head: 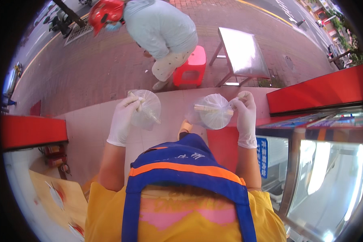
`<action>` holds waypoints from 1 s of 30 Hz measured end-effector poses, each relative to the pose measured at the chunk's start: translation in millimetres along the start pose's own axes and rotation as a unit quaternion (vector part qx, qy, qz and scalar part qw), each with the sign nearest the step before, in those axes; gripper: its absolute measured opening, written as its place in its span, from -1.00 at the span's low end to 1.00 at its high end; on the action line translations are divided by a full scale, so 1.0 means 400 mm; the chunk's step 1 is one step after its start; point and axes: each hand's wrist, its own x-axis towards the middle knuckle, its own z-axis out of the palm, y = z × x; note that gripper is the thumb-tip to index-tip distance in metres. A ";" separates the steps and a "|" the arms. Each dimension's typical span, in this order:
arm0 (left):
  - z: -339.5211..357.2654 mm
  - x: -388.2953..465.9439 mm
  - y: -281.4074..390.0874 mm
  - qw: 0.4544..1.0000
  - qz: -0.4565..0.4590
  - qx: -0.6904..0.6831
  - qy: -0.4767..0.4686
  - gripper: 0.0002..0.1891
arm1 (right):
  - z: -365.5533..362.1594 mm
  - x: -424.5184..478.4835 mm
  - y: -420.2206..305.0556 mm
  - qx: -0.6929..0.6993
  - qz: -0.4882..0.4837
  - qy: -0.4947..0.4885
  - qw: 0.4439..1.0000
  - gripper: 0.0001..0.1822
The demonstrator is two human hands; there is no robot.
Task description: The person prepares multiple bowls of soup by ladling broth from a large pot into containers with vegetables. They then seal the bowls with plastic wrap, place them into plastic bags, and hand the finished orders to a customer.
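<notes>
My left hand [122, 116], in a white disposable glove, pinches the gathered top of a clear plastic bag [147, 106]. A thin stick-like item shows at that bag's lower right. My right hand [246, 112], gloved the same way, grips the neck of a second plastic bag [217, 118]. What looks like a pair of wrapped chopsticks [206, 108] lies across this bag, its end close to my fingers. Both bags bulge and hang in front of my blue apron [175, 152]; their contents are too blurred to tell.
Beyond the tiled threshold [90, 121], a person in a red helmet [109, 13] bends beside a red plastic stool [190, 68]. A metal-topped folding table [243, 53] stands on the brick pavement. To my right is a glass display counter [320, 172]; a wooden table [53, 196] stands left.
</notes>
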 end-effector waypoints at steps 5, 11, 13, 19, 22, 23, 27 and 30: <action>0.181 0.286 0.033 0.999 -0.015 0.021 -0.041 -0.77 | -0.066 0.360 0.028 0.035 -0.011 0.035 0.999 -0.81; 0.455 0.644 0.041 0.985 -0.058 -0.006 -0.163 -0.78 | -0.186 0.733 0.075 0.039 0.022 0.127 0.991 -0.79; 0.553 0.747 0.053 0.978 -0.083 -0.032 -0.189 -0.78 | -0.237 0.845 0.090 -0.016 -0.001 0.125 0.992 -0.80; 0.851 1.094 0.010 0.950 -0.127 -0.003 -0.285 -0.76 | -0.389 1.170 0.181 -0.100 0.008 0.154 0.983 -0.84; 1.007 1.261 -0.026 0.949 -0.089 0.043 -0.299 -0.80 | -0.450 1.294 0.221 -0.101 0.035 0.156 0.982 -0.84; 1.056 1.308 -0.040 0.949 -0.098 0.038 -0.296 -0.81 | -0.472 1.327 0.236 -0.115 0.053 0.153 0.980 -0.84; 1.227 1.502 -0.094 0.949 -0.067 0.071 -0.299 -0.83 | -0.524 1.436 0.315 -0.081 0.046 0.155 0.984 -0.85; 1.335 1.602 -0.129 0.945 -0.096 0.102 -0.295 -0.83 | -0.546 1.490 0.347 -0.069 0.075 0.168 0.981 -0.84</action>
